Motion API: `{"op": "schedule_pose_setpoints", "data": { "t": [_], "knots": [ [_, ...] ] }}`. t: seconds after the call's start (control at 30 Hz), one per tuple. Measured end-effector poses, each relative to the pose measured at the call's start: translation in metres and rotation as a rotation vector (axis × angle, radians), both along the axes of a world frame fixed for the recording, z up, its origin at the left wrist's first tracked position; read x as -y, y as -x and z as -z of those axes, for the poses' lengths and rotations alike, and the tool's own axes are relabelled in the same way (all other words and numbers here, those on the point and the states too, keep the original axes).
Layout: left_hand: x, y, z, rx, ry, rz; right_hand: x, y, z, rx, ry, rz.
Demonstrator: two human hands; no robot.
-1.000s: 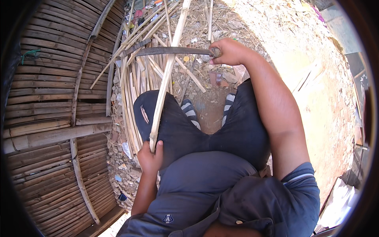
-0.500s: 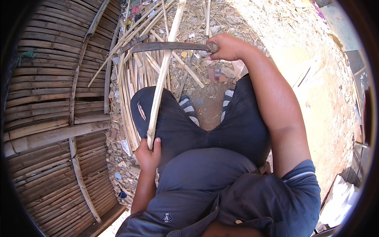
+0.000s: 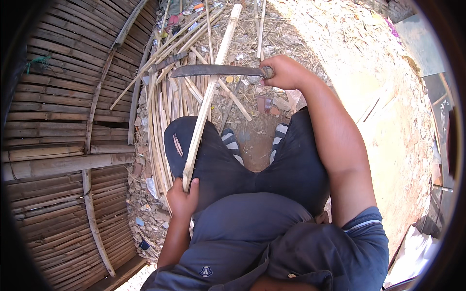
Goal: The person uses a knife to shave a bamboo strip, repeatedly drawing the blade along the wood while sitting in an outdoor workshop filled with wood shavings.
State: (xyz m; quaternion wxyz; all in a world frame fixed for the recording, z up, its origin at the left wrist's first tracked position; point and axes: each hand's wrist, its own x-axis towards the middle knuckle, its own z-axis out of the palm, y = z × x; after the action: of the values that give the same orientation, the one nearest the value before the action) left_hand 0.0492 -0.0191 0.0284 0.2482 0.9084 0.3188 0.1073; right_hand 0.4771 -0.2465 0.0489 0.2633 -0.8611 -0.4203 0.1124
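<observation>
My left hand (image 3: 183,196) is closed round the near end of a long pale wooden strip (image 3: 204,114), which slants up and away over my left thigh. In my right hand (image 3: 286,72) is the handle of a machete (image 3: 218,71), held out in front of me. Its long dark blade points left and lies across the strip, toward the strip's far half. Whether the edge is sunk into the wood I cannot tell. Beside my left leg lies a bundle of similar pale strips (image 3: 156,126).
A wall of bamboo slats (image 3: 53,116) runs along my left. Loose sticks (image 3: 187,41) lie crossed on the littered ground ahead. My feet in striped footwear (image 3: 279,136) rest on bare earth between my knees. A white cloth (image 3: 415,257) is at the lower right.
The whole scene sits slightly lower in the picture. The machete has shifted a little relative to the strip, its tip now reaching less far left. Both hands keep their hold.
</observation>
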Motion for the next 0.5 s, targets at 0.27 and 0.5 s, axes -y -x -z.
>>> {"op": "schedule_pose_setpoints", "data": {
  "t": [0.27, 0.5],
  "knots": [
    [0.001, 0.0, 0.0, 0.013, 0.003, 0.002, 0.001, 0.003, -0.01, 0.021, 0.021, 0.005],
    [-0.003, 0.004, 0.006, 0.003, -0.017, 0.01, 0.001, 0.006, -0.015, -0.003, 0.103, 0.009]
  ]
}}
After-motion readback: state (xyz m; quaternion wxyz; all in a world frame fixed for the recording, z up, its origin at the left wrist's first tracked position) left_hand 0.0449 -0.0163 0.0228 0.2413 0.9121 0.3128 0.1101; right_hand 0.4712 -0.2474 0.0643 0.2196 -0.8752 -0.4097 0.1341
